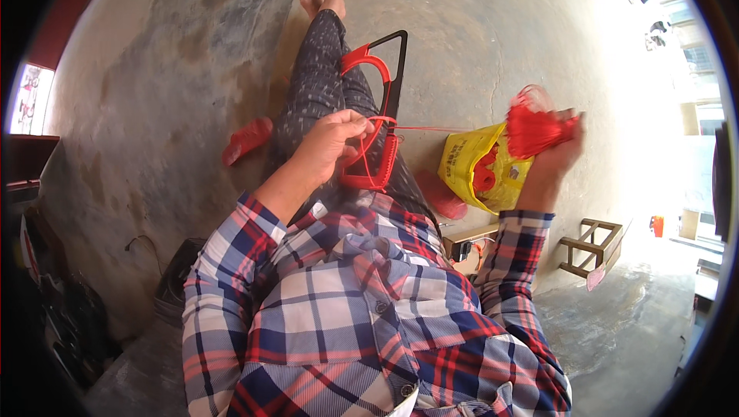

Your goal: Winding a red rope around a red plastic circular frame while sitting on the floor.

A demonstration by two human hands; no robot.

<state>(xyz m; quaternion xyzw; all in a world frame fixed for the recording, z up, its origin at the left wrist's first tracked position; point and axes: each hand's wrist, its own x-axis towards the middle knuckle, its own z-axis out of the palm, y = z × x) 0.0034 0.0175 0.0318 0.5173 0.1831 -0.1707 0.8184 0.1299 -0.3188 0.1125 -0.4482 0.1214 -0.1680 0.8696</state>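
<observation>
Across my outstretched legs rests a red-and-black frame (396, 82), shaped like a hacksaw, with red cord looped around its lower part. My left hand (327, 144) is at the left side of this frame, thumb and fingers pinched on the red cord (423, 128). From there the cord runs taut to the right. Out to the right, above a yellow bag (459, 163), my right hand (556, 161) grips a bundle of red strands (539, 130); its outer loops are blurred. The bag stands open, and red rolled material (484, 178) shows inside.
Red slippers lie on the concrete floor, one slipper (248, 140) left of my legs and another slipper (441, 195) beside the bag. A small wooden stool (591, 246) stands at the right. Near my right elbow is a wooden box (481, 238) with a black object on it.
</observation>
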